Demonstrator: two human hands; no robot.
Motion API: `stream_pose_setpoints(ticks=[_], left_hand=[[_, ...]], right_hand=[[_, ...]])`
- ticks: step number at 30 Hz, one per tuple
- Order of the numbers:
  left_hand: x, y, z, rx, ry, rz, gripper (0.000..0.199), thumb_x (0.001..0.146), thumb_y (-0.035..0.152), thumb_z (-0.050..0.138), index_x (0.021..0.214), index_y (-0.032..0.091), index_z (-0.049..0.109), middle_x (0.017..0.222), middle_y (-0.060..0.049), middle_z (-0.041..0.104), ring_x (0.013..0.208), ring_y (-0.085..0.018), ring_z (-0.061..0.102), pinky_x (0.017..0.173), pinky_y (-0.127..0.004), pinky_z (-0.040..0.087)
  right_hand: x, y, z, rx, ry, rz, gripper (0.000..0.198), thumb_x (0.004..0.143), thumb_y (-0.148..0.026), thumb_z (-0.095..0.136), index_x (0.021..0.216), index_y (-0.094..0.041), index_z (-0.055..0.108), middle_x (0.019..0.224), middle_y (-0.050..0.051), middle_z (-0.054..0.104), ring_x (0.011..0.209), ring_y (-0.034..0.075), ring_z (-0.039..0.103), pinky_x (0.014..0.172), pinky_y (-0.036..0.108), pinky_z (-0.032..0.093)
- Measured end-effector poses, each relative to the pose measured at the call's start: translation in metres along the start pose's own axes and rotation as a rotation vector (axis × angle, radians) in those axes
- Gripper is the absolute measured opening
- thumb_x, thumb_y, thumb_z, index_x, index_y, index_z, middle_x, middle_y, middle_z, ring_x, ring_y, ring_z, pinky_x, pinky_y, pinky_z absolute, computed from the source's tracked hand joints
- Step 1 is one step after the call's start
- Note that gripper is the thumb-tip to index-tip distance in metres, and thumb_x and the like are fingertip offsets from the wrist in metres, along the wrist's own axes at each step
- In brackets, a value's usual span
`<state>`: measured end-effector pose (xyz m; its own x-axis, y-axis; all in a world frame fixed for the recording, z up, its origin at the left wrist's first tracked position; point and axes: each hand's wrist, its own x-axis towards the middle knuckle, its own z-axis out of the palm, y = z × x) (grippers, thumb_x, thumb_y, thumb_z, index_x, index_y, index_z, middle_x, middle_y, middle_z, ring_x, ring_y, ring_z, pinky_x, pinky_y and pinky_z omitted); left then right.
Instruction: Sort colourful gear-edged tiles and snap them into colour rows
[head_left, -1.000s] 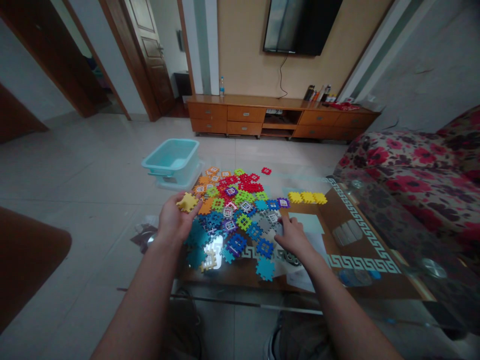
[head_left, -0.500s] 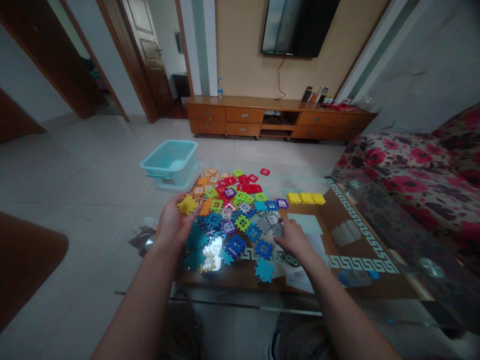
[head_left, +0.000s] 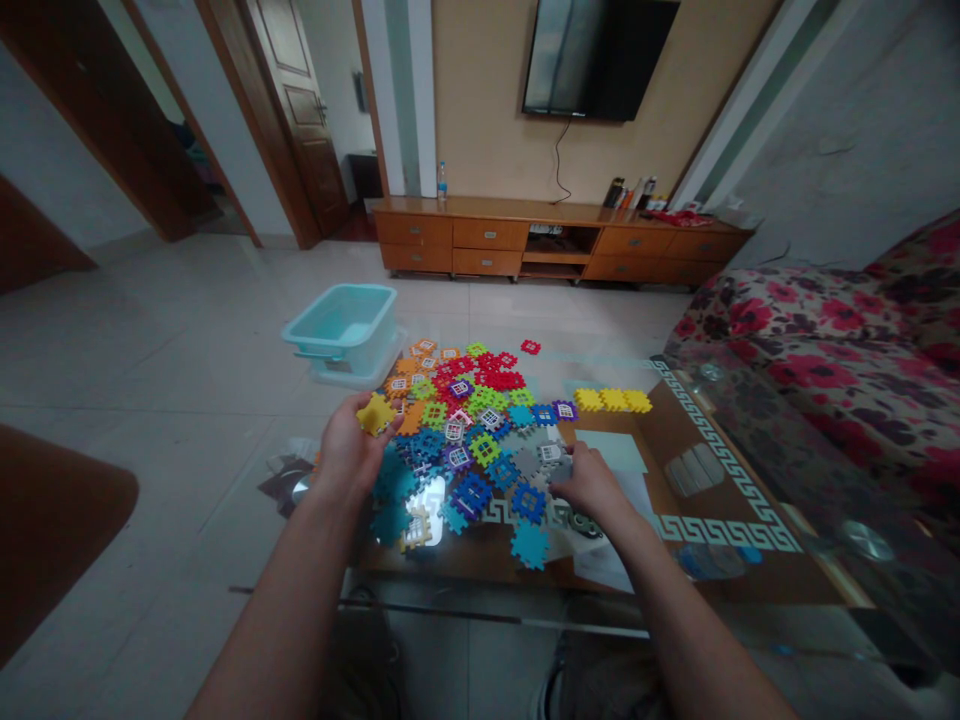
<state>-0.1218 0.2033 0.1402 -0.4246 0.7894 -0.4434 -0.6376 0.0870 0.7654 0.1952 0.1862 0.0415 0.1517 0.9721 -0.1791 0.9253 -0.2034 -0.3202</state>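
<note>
My left hand (head_left: 352,445) is raised over the left side of the glass table, its fingers closed around a yellow interlocking tile (head_left: 376,413). On the right of the pile, my right hand (head_left: 589,476) pinches a grey interlocking tile (head_left: 559,470) between thumb and fingers. Close to those fingertips lie more grey tiles (head_left: 526,460) and a grey one with a white window insert (head_left: 550,453). Blue tiles (head_left: 529,502), a light blue tile (head_left: 530,543), red tiles (head_left: 501,379) and orange tiles (head_left: 411,417) spread across the table between both hands.
Joined yellow tiles (head_left: 613,400) form a row at the right. A turquoise plastic bin (head_left: 349,340) stands beyond the table's left corner. Pale paper sheets (head_left: 611,450) and a plastic bottle (head_left: 712,560) appear around my right forearm. A flowered sofa (head_left: 817,360) borders the right side.
My right hand has shifted slightly toward me and right, with the grey tile at its fingertips. My left hand keeps holding the yellow tile in nearly the same place.
</note>
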Motion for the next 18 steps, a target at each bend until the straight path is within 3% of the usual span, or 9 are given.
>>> stream_pose_setpoints(ticks=[6,10,14,18], left_hand=[[0.001,0.000,-0.001,0.008,0.000,0.010,0.013,0.080,0.011,0.053,0.091,0.017,0.054,0.092,-0.005,0.064,0.079,-0.018,0.067,0.070,-0.031,0.058],[0.000,0.000,-0.001,0.019,-0.005,0.003,0.014,0.079,0.011,0.053,0.091,0.018,0.055,0.091,-0.005,0.064,0.079,-0.017,0.067,0.070,-0.030,0.057],[-0.001,0.001,-0.001,0.027,-0.014,0.001,0.015,0.078,0.011,0.053,0.091,0.019,0.055,0.091,-0.004,0.064,0.078,-0.017,0.067,0.071,-0.030,0.058],[-0.002,-0.002,0.000,0.081,-0.051,-0.005,0.017,0.080,0.014,0.056,0.096,0.018,0.057,0.092,-0.005,0.064,0.076,-0.018,0.067,0.065,-0.029,0.057]], right_hand=[[0.001,0.001,-0.009,0.104,-0.064,0.051,0.051,0.070,-0.025,0.077,0.114,-0.016,0.053,0.096,0.011,0.070,0.087,0.026,0.068,0.072,0.030,0.046],[0.004,0.003,-0.012,0.185,0.005,0.034,0.038,0.071,-0.028,0.075,0.104,-0.020,0.057,0.084,0.006,0.070,0.076,0.024,0.067,0.068,0.030,0.045],[0.007,0.002,-0.017,0.422,0.072,-0.039,0.028,0.069,-0.028,0.073,0.094,-0.021,0.063,0.083,0.004,0.071,0.073,0.021,0.067,0.066,0.029,0.047],[0.005,-0.004,-0.022,0.631,0.043,-0.043,0.033,0.070,-0.036,0.071,0.097,-0.019,0.065,0.082,0.004,0.070,0.065,0.019,0.064,0.060,0.028,0.048]])
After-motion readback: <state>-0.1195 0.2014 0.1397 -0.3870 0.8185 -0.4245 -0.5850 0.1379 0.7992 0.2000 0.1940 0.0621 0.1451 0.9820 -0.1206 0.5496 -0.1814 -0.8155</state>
